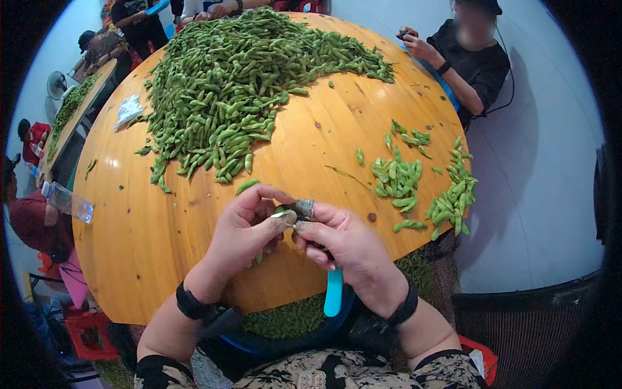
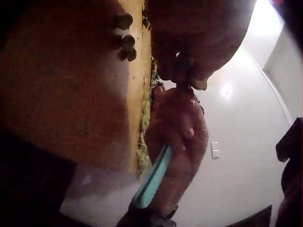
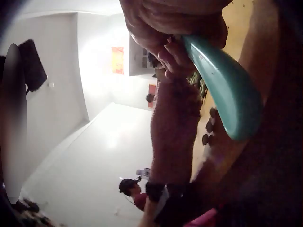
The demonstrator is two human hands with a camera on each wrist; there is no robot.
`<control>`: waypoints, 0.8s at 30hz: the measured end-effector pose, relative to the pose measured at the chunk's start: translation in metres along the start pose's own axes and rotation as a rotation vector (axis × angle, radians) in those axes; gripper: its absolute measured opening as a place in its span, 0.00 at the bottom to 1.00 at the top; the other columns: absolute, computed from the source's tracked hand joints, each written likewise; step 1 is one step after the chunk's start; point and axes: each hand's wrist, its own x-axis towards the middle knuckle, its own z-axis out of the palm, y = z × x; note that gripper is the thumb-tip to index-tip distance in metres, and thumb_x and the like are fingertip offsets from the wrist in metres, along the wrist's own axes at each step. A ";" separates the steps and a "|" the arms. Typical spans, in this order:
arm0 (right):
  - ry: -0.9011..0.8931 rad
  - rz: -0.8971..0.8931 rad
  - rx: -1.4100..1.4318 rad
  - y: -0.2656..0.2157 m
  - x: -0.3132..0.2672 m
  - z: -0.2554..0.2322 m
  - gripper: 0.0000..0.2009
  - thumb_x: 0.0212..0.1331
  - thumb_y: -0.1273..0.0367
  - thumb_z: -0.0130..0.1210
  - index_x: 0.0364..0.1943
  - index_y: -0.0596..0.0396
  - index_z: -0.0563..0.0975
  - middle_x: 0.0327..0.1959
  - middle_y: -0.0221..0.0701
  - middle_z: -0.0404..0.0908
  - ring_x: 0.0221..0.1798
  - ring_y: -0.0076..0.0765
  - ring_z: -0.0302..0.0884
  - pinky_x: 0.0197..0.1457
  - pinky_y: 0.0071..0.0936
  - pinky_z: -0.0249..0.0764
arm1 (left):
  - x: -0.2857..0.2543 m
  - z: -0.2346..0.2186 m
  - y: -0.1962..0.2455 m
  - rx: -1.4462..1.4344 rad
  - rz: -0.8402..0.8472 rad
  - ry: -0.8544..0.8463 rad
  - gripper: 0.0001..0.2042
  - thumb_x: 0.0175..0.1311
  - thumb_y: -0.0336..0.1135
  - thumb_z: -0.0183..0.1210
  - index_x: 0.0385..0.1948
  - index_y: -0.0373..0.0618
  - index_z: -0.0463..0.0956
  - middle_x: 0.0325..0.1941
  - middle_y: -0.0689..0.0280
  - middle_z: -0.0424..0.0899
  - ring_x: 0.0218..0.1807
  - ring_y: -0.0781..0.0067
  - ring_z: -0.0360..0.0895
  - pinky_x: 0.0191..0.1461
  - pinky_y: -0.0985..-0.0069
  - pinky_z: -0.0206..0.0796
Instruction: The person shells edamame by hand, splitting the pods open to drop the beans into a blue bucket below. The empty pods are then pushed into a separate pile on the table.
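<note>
Over the near edge of the table, my left hand [image 1: 249, 223] pinches a green soybean pod [image 1: 280, 209] between thumb and fingers. My right hand [image 1: 356, 246] meets it there, its thumb close to the left thumb, gripping a tool by its turquoise handle [image 1: 333, 293]. A grey flat end [image 1: 303, 207] shows above the right fingers. That handle juts from below the fist in both wrist views, long and rounded at its tip [image 3: 241, 118]. Fingers mostly hide the pod. One loose pod [image 1: 247, 186] lies just beyond the left hand.
A large heap of pods [image 1: 220, 91] covers the far left of the round wooden table [image 1: 149, 240]. Smaller groups of pods [image 1: 396, 178] lie to the right. Below the near edge stands a blue basin [image 1: 259, 347] holding green beans. A plastic bottle [image 1: 68, 202] is at the left edge; another person [image 1: 476, 71] sits right.
</note>
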 end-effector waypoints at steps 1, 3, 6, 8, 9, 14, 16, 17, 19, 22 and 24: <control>0.043 -0.027 -0.046 0.001 -0.001 0.004 0.09 0.63 0.72 0.49 0.45 0.55 0.75 0.24 0.22 0.75 0.16 0.10 0.63 0.15 0.09 0.56 | -0.001 0.003 0.002 0.098 0.020 0.059 0.08 0.64 0.27 0.54 0.44 0.43 0.70 0.26 0.73 0.76 0.24 0.90 0.68 0.24 0.89 0.59; 0.086 -0.050 -0.089 0.005 0.000 0.006 0.09 0.63 0.72 0.48 0.45 0.55 0.75 0.25 0.24 0.75 0.15 0.10 0.62 0.15 0.09 0.56 | -0.002 0.005 -0.001 0.123 0.088 0.069 0.08 0.64 0.28 0.54 0.43 0.42 0.68 0.25 0.72 0.75 0.24 0.89 0.69 0.25 0.88 0.60; 0.090 -0.095 -0.068 0.011 0.004 0.007 0.08 0.63 0.72 0.49 0.44 0.55 0.75 0.24 0.23 0.75 0.16 0.09 0.62 0.16 0.09 0.56 | -0.001 0.004 -0.006 0.226 0.200 0.106 0.07 0.64 0.26 0.53 0.41 0.40 0.67 0.24 0.71 0.75 0.25 0.87 0.70 0.26 0.87 0.62; 0.109 -0.147 -0.101 0.013 0.005 0.011 0.07 0.62 0.73 0.49 0.41 0.54 0.77 0.22 0.18 0.73 0.17 0.08 0.62 0.18 0.09 0.56 | 0.001 0.001 -0.012 0.304 0.241 0.135 0.06 0.63 0.24 0.51 0.40 0.40 0.67 0.24 0.71 0.75 0.25 0.86 0.70 0.26 0.86 0.62; 0.107 -0.144 -0.101 0.013 0.005 0.011 0.07 0.62 0.73 0.49 0.41 0.54 0.77 0.22 0.18 0.73 0.17 0.08 0.62 0.18 0.09 0.56 | 0.001 -0.001 -0.015 0.326 0.259 0.153 0.05 0.63 0.22 0.48 0.39 0.39 0.66 0.25 0.70 0.75 0.25 0.85 0.70 0.26 0.85 0.63; 0.151 -0.126 -0.105 0.012 0.006 0.006 0.08 0.62 0.74 0.50 0.43 0.53 0.78 0.21 0.18 0.73 0.18 0.09 0.62 0.19 0.10 0.55 | 0.000 0.001 -0.005 0.233 0.179 0.095 0.09 0.63 0.21 0.40 0.41 0.39 0.67 0.26 0.68 0.75 0.24 0.84 0.70 0.26 0.85 0.63; 0.181 -0.175 -0.168 0.014 0.005 0.009 0.08 0.62 0.74 0.50 0.43 0.54 0.78 0.22 0.18 0.73 0.18 0.08 0.62 0.20 0.10 0.56 | 0.002 0.000 -0.002 0.127 0.060 0.070 0.10 0.65 0.25 0.40 0.44 0.39 0.67 0.28 0.67 0.76 0.24 0.84 0.70 0.26 0.85 0.64; 0.212 -0.222 -0.230 0.015 0.005 0.011 0.09 0.62 0.74 0.50 0.44 0.55 0.78 0.22 0.17 0.73 0.19 0.08 0.62 0.20 0.10 0.56 | 0.003 -0.002 -0.004 0.127 0.062 0.070 0.10 0.65 0.25 0.40 0.44 0.39 0.67 0.28 0.67 0.76 0.24 0.84 0.70 0.26 0.85 0.64; 0.236 -0.239 -0.233 0.016 0.004 0.012 0.10 0.62 0.74 0.50 0.45 0.55 0.78 0.22 0.17 0.74 0.19 0.08 0.62 0.21 0.10 0.57 | 0.007 -0.007 -0.009 0.036 -0.017 0.015 0.11 0.68 0.28 0.41 0.48 0.39 0.67 0.31 0.68 0.76 0.25 0.84 0.72 0.27 0.85 0.65; 0.245 -0.251 -0.221 0.016 0.003 0.009 0.10 0.61 0.74 0.51 0.45 0.56 0.78 0.22 0.17 0.74 0.20 0.09 0.63 0.22 0.10 0.59 | 0.006 -0.003 -0.006 -0.200 -0.066 -0.008 0.11 0.70 0.31 0.45 0.50 0.39 0.66 0.33 0.69 0.76 0.26 0.84 0.73 0.28 0.84 0.66; 0.231 -0.251 -0.206 0.014 0.001 0.009 0.10 0.61 0.75 0.51 0.45 0.56 0.78 0.22 0.18 0.74 0.21 0.09 0.64 0.23 0.11 0.60 | 0.005 -0.001 -0.005 -0.101 0.006 -0.021 0.11 0.69 0.31 0.47 0.50 0.39 0.67 0.34 0.69 0.77 0.27 0.84 0.74 0.28 0.85 0.66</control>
